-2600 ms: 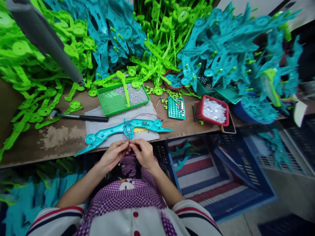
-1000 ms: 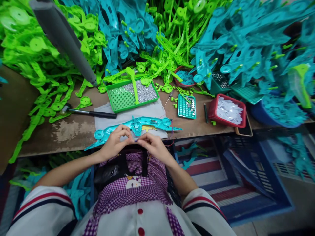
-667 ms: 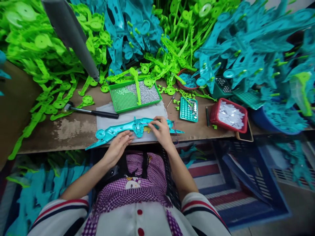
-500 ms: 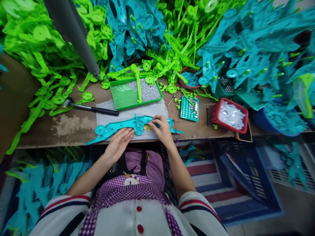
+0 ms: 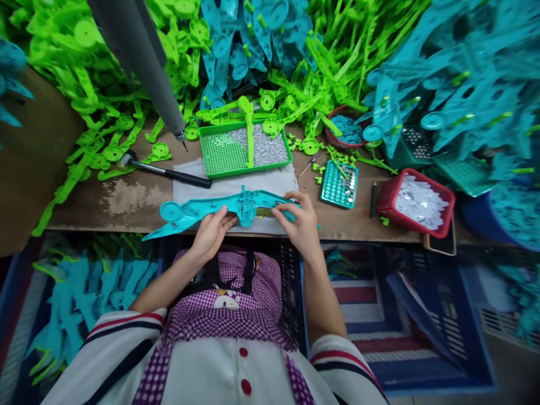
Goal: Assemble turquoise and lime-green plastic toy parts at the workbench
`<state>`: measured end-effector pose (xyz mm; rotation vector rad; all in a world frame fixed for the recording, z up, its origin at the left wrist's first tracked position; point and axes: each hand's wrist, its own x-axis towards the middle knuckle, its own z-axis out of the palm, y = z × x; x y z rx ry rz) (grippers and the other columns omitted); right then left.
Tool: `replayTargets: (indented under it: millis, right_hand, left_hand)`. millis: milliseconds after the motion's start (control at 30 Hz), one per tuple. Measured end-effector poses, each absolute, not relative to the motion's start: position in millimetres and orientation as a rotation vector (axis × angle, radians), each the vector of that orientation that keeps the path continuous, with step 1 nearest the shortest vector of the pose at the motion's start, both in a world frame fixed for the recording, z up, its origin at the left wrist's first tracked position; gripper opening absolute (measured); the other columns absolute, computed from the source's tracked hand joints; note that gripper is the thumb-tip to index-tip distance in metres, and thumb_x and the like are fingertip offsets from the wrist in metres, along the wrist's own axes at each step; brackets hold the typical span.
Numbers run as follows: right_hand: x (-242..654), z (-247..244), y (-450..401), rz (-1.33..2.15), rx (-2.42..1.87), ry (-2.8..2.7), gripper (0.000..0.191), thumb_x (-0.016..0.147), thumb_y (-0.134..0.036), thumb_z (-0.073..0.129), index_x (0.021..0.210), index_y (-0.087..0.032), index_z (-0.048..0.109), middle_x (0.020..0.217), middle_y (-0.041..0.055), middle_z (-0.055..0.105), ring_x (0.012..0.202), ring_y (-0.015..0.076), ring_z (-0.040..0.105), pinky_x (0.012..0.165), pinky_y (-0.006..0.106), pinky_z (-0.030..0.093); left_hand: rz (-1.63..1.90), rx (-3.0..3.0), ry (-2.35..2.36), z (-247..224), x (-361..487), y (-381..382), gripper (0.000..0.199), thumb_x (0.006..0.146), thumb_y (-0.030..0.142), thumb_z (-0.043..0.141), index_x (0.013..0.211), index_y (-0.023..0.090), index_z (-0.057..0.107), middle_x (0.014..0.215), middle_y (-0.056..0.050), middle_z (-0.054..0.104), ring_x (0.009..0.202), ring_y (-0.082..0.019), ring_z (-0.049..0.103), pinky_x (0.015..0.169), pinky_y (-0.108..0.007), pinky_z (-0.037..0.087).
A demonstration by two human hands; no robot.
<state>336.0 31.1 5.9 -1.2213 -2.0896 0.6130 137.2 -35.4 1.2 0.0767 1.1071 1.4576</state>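
Note:
A long teal plastic part (image 5: 202,209), its ribbed inner side facing up, lies over a pale cloth (image 5: 189,171) at the table's front edge. My left hand (image 5: 213,230) grips its lower edge left of the raised middle bracket, thumb on top and fingers partly underneath. Over the right end of the part is my right hand (image 5: 297,222), thumb and fingertips pinched together against it. What those fingertips hold, if anything, is too small to make out. A bit of yellow shows beneath the part, between my hands.
Behind the cloth stands a green tray (image 5: 247,171) of small metal pieces. A hammer (image 5: 169,174) lies left, under a hanging grey power driver (image 5: 156,84). Rightward are a teal tray (image 5: 340,184) and a red basket (image 5: 415,205) of white pieces. Green and teal parts pile up behind.
My right hand has shifted right along the teal part. My left thumb now rests on the part's edge, where the hand lay flatter before. The whole view has shifted slightly.

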Motion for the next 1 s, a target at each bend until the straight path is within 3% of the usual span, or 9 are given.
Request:
replayTargets:
  millis: [200,533,1000]
  right_hand:
    - [322,6,29,0.484,-1.170,-2.289,0.023,0.095,-0.037,0.054,0.086,-0.024,0.070,0.111,0.0080,0.062,0.109,0.0248,0.059,0.093,0.043,0.041]
    - [321,-5,26,0.644,-1.169,-2.269,0.021,0.096,-0.035,0.050,0.089,-0.023,0.065,0.106,0.0075,0.063,0.106,0.0226,0.059,0.094,0.039,0.040]
    - [298,9,19,0.527,-1.316,-2.421,0.026,0.099,-0.035,0.043,0.095,-0.024,0.065,0.111,0.0079,0.063,0.109,0.0241,0.054,0.097,0.042,0.028]
  left_hand:
    - [1.323,0.124,1.054,6,136,-38,0.022,0.067,0.029,0.084,0.071,0.014,0.068,0.080,-0.004,0.074,0.082,-0.017,0.070,0.090,-0.034,0.054]
    - [1.321,0.048,1.052,-3,135,-37,0.011,0.066,0.019,0.081,0.068,0.014,0.072,0.074,-0.004,0.074,0.075,-0.016,0.068,0.078,-0.028,0.055]
    - [1.283,0.200,1.037,0,130,-33,0.013,0.065,0.020,0.082,0.071,0.014,0.072,0.079,-0.005,0.075,0.082,-0.020,0.068,0.077,-0.031,0.052]
